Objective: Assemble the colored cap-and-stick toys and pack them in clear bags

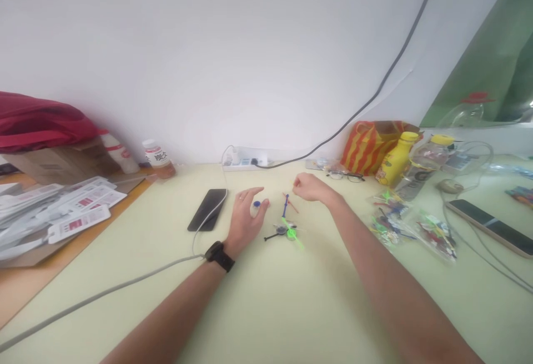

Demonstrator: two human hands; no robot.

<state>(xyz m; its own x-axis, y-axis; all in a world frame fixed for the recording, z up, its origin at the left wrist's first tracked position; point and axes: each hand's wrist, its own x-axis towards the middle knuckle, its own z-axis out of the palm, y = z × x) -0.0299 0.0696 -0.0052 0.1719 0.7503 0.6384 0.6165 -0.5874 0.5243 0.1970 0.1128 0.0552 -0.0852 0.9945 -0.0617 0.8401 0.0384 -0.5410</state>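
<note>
My left hand [245,217] rests over the table with its fingers apart, curved around a small blue round piece [257,204] that lies beneath it without being gripped. Farther right, my right hand [312,187] is closed in a pinch; whatever may be between its fingertips is too small to make out. Between the hands lie small plastic parts: a blue stick piece [286,205], a red stick piece [293,204], a black stick piece [271,237], a grey round piece [282,231] and a bright green piece [291,234]. Some of these overlap.
Left of my hand lies a black phone [205,211] with a white cable across it. At right are bags of plastic parts [433,233], a yellow bottle [395,158], a striped bag [366,145] and another phone [491,225]. A power strip [245,160] sits by the wall.
</note>
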